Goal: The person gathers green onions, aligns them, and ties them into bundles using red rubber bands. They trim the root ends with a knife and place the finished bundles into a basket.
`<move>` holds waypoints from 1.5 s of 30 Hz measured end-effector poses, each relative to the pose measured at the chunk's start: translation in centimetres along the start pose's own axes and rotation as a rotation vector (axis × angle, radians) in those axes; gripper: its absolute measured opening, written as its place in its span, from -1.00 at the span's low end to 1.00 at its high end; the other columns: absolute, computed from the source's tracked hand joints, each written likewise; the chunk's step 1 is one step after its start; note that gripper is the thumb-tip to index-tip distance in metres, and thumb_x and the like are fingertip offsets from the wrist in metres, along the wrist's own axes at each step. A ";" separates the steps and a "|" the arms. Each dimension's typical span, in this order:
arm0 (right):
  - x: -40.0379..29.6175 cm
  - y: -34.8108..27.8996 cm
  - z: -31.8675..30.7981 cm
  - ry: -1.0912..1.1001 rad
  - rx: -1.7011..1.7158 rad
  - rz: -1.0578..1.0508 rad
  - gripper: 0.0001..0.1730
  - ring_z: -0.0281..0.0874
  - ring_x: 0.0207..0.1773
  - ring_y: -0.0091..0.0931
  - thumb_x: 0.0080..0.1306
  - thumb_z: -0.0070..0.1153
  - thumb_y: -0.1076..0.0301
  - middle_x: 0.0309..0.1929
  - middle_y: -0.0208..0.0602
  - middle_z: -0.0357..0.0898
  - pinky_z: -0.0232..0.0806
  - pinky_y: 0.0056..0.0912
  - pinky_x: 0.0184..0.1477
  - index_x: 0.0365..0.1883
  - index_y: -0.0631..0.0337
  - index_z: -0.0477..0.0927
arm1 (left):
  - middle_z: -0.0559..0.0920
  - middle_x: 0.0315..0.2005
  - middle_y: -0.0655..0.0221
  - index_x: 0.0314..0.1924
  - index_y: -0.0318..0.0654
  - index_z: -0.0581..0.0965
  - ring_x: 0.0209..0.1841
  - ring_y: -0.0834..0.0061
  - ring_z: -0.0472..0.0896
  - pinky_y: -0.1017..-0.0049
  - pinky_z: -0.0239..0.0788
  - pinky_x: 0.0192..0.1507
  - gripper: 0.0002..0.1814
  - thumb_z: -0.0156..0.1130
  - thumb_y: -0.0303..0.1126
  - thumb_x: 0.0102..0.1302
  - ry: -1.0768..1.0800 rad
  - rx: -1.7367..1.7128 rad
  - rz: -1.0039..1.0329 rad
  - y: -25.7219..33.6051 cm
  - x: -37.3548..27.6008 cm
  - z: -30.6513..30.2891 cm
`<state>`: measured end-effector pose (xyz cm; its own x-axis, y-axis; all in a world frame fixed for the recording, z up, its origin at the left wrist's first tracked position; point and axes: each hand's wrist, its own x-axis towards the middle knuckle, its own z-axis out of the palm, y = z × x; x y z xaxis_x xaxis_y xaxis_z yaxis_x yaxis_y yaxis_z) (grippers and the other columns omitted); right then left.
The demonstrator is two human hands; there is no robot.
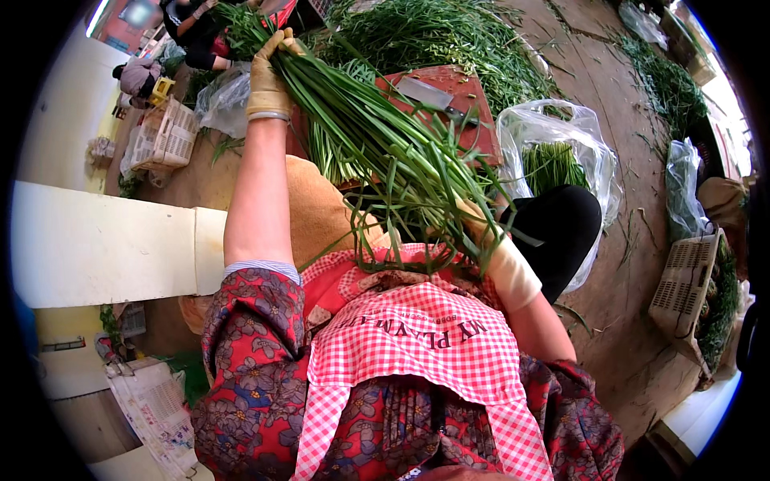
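A large bundle of long green leafy stalks (373,126) stretches diagonally in front of me. My left hand (271,72), in a yellowish glove, is closed around its upper-left end. At its lower-right end my right hand (478,225), in a pale glove, is partly hidden by drooping leaves and grips the bundle. Beneath the bundle is a red board (481,90), on which a cleaver (430,96) with a black handle lies. More stalks (334,159) lie under the bundle with their pale ends towards me.
A heap of greens (421,30) lies beyond the board. An open clear plastic bag (595,144) holding cut stalks (550,165) stands by my right knee. Plastic crates stand at left (171,135) and right (686,282). A white ledge (108,240) juts in at left. Two people (141,78) are at upper left.
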<state>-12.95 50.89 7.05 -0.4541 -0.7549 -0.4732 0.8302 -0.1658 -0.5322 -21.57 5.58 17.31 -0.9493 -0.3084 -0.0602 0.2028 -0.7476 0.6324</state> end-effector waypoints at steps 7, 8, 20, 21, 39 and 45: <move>-2.2 -0.6 2.4 0.055 -0.304 -0.040 -0.64 0.49 -0.24 -0.70 0.54 0.08 0.23 -0.18 -0.46 0.66 0.36 -0.62 -0.29 0.16 0.28 0.57 | 0.57 -0.47 0.43 -0.13 -0.36 0.57 -0.36 0.42 0.59 0.40 0.51 -0.20 -0.81 0.33 -0.42 0.34 0.095 0.215 0.088 5.3 0.7 -0.2; -3.4 -0.8 2.1 0.103 -0.488 -0.175 -0.66 0.48 -0.25 -0.69 0.53 0.09 0.24 -0.19 -0.43 0.67 0.35 -0.62 -0.28 0.12 0.30 0.59 | 0.61 -0.44 0.38 -0.12 -0.39 0.56 -0.35 0.40 0.61 0.43 0.52 -0.19 -0.79 0.33 -0.41 0.33 0.181 0.300 0.177 6.4 0.8 -0.6; -1.7 -8.5 7.2 0.248 -1.660 -1.110 -0.39 0.64 -0.18 -0.20 0.31 0.27 0.15 -0.21 -0.15 0.64 0.47 -0.12 -0.14 0.27 0.19 0.46 | 0.32 -0.48 0.52 -0.07 -0.32 0.60 -0.35 0.52 0.32 0.46 0.23 -0.21 -0.81 0.20 -0.35 0.48 -0.398 0.467 0.053 3.0 -4.6 11.7; -0.3 -9.2 8.6 0.206 -1.581 -1.301 -0.36 0.62 -0.14 -0.17 0.30 0.28 0.16 -0.16 -0.12 0.63 0.45 -0.10 -0.11 0.32 0.12 0.44 | 0.33 -0.48 0.52 -0.06 -0.32 0.59 -0.35 0.52 0.33 0.47 0.23 -0.20 -0.80 0.19 -0.34 0.48 -0.445 0.493 0.024 2.6 -4.8 13.0; 3.7 -1.4 5.9 0.188 -1.880 -0.854 -0.19 0.71 -0.32 -0.25 0.23 0.30 -0.16 -0.27 -0.16 0.68 0.53 -0.16 -0.33 0.33 0.09 0.43 | 0.40 -0.50 0.57 -0.07 -0.29 0.58 -0.40 0.60 0.34 0.49 0.27 -0.18 -0.83 0.20 -0.35 0.47 -0.324 0.198 -0.238 6.2 0.9 2.9; -1.8 0.4 2.1 0.207 -1.962 -0.531 -0.69 0.66 -0.46 -0.25 0.29 0.25 0.06 -0.43 -0.24 0.63 0.48 -0.13 -0.41 -0.23 0.08 0.51 | 0.40 -0.51 0.61 -0.14 -0.28 0.59 -0.42 0.61 0.33 0.50 0.28 -0.19 -0.89 0.17 -0.40 0.48 -0.310 -0.005 -0.211 8.1 -0.1 1.1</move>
<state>-11.14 50.86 9.12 -0.6241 -0.7808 -0.0295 -0.6951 0.5720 -0.4355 -20.09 0.21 23.25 -0.9978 0.0448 0.0482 -0.0047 -0.7788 0.6273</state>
